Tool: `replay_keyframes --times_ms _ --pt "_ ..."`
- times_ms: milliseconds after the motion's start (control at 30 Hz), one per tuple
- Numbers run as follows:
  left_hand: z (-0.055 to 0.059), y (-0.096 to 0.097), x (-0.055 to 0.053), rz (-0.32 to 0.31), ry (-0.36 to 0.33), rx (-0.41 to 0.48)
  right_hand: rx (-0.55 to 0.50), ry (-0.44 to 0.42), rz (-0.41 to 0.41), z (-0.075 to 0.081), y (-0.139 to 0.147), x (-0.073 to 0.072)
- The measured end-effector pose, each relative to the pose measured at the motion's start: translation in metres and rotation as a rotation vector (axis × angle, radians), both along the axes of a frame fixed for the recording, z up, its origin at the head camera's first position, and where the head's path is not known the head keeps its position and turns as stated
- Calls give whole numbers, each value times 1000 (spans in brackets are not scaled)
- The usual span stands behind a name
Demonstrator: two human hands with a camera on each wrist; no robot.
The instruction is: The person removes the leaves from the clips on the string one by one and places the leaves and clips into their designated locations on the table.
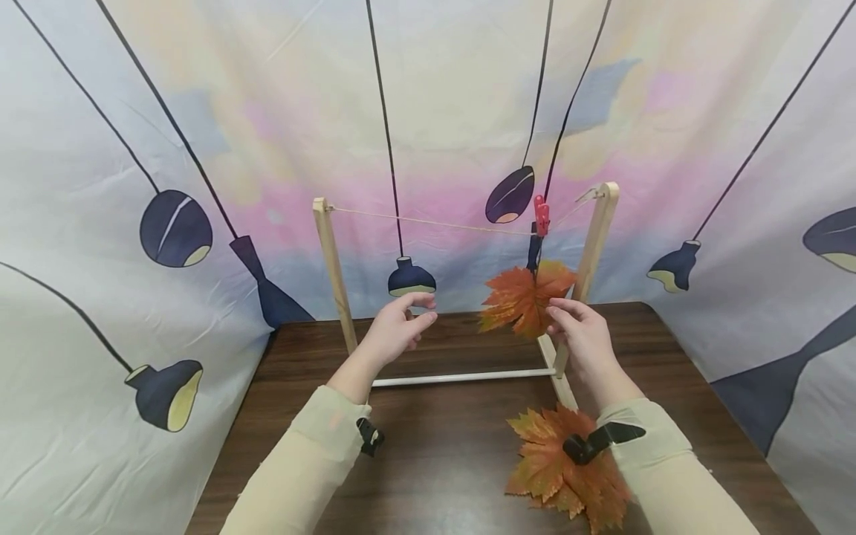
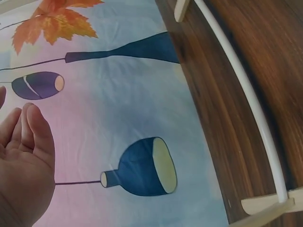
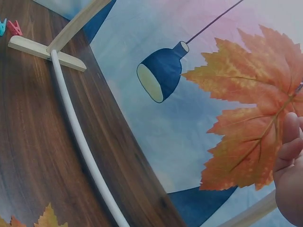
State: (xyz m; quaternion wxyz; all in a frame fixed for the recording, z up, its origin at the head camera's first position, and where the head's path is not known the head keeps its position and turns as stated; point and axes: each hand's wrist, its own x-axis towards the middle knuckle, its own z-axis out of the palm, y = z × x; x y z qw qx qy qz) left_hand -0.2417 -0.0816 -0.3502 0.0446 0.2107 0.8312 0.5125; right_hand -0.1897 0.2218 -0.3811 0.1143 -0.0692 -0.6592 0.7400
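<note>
An orange artificial maple leaf (image 1: 524, 293) hangs from the string (image 1: 435, 223) of a wooden frame, below a red clothespin (image 1: 542, 217) near the right post. My right hand (image 1: 588, 338) pinches the leaf's right edge between thumb and fingers. In the right wrist view the fingertips (image 3: 291, 127) overlap the leaf (image 3: 255, 142) beside its central vein. My left hand (image 1: 394, 331) hovers left of the leaf, fingers loosely bent and holding nothing. The left wrist view shows its palm (image 2: 23, 165) away from the leaf.
More maple leaves (image 1: 545, 461) lie on the brown table (image 1: 441, 446) under my right wrist. A white rod (image 1: 468, 377) joins the frame's feet. Small teal and red clothespins (image 3: 15, 28) lie by the left foot. A lamp-patterned cloth (image 1: 455, 111) surrounds the table.
</note>
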Motion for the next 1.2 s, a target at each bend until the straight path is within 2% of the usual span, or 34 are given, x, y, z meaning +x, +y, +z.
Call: replay_keyframes --times_ms 167,400,633,867,1200 --pt "9 7 2 -3 25 12 41 22 20 6 -2 1" --pt "22 17 7 -21 26 44 183 29 23 12 -7 1" --pt "39 30 7 -74 37 40 196 64 -24 23 -10 -6" --pt "57 38 7 -73 70 17 195 66 -59 31 -10 -9" --pt "85 47 7 -86 109 48 220 122 -98 44 -13 -13"
